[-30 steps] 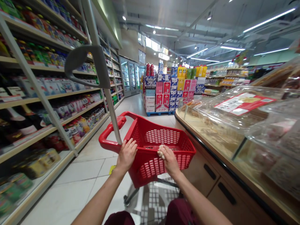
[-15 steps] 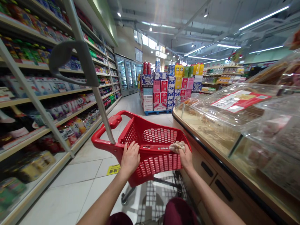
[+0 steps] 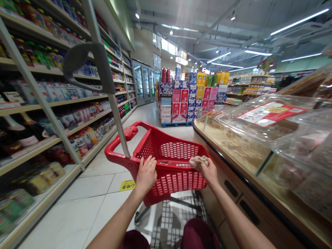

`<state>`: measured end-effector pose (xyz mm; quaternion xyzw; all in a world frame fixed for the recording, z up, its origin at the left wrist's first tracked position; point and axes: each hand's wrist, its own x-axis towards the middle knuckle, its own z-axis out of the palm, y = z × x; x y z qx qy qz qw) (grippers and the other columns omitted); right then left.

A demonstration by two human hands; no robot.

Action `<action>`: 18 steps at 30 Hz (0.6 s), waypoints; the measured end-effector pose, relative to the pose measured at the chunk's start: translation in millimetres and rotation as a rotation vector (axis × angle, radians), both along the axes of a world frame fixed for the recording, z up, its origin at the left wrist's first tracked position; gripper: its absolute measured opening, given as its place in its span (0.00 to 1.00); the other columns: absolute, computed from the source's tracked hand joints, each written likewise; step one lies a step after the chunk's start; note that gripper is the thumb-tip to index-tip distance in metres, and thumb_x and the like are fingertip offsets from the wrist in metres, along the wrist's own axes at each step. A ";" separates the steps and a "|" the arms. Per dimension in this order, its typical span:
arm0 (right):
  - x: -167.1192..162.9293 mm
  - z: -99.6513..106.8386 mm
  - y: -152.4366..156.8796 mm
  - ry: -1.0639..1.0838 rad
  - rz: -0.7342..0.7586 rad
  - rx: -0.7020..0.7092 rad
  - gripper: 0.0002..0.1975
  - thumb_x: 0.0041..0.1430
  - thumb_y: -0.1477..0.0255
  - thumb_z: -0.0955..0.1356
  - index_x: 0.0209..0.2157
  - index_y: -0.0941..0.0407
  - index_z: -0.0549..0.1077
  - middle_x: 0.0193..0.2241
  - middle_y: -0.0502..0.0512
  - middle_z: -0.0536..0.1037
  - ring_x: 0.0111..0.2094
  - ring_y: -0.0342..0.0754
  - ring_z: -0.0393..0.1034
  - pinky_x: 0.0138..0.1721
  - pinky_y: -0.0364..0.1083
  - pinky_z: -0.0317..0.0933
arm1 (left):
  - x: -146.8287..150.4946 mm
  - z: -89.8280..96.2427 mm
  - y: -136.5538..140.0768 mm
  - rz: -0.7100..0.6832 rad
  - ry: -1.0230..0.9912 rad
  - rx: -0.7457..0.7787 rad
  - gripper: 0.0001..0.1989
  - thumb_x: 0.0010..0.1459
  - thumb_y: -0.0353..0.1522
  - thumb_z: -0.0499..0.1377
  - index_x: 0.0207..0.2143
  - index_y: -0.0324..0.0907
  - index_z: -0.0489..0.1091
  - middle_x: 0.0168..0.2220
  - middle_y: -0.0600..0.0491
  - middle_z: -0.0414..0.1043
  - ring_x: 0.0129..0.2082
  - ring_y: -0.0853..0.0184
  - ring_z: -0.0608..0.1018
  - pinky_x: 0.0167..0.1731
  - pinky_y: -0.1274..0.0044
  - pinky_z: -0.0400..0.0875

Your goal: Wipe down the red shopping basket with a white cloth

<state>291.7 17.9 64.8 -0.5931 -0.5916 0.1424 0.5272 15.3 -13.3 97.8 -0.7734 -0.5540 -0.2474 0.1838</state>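
A red plastic shopping cart (image 3: 166, 190) stands side-on in front of me, its basket pierced with rows of holes. My left hand (image 3: 146, 175) grips the near rim of the basket, fingers hooked over the edge close to the handle end. At the narrower front end, my right hand (image 3: 209, 172) holds a crumpled, off-white cloth (image 3: 198, 161) against the rim. The cart's red handle (image 3: 111, 152) is to the left, and a grey pole (image 3: 118, 121) with a grey plastic loop (image 3: 103, 69) rises beside it. No goods show inside the basket.
Drink shelves (image 3: 59, 103) line the left side. Close on the right is a wooden display counter (image 3: 228, 155) with clear plastic boxes (image 3: 259, 110). Stacked drink cartons (image 3: 178, 103) stand ahead, glass-door fridges (image 3: 142, 83) behind. A yellow sticker (image 3: 127, 185) marks the tiled floor.
The view has shifted slightly, so most things sit a little further right. My right hand and the cloth have moved a little back from the basket's front corner. The left hand stays on the rim.
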 end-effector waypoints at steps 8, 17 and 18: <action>-4.2 7.6 -0.3 0.021 -0.104 -0.011 0.11 0.45 0.68 0.62 0.30 0.58 0.69 0.26 0.54 0.74 0.29 0.48 0.67 0.32 0.45 0.61 | 4.5 4.9 -8.1 0.036 0.007 -0.044 0.19 0.49 0.26 0.48 0.44 0.36 0.66 0.49 0.46 0.67 0.53 0.60 0.64 0.56 0.61 0.46; -10.8 -23.8 -5.7 -0.444 0.078 0.157 0.19 0.48 0.79 0.59 0.43 0.56 0.67 0.42 0.58 0.72 0.43 0.50 0.64 0.44 0.51 0.56 | 4.6 4.0 -5.9 0.044 0.010 -0.030 0.19 0.48 0.26 0.49 0.43 0.37 0.66 0.48 0.46 0.68 0.53 0.59 0.64 0.55 0.61 0.47; -7.1 -28.0 -6.9 -0.513 0.104 0.146 0.20 0.49 0.80 0.59 0.44 0.54 0.67 0.43 0.57 0.71 0.44 0.50 0.64 0.45 0.51 0.56 | 3.5 4.1 -5.9 0.039 0.018 -0.028 0.19 0.48 0.26 0.49 0.44 0.37 0.66 0.48 0.46 0.68 0.52 0.59 0.64 0.55 0.61 0.47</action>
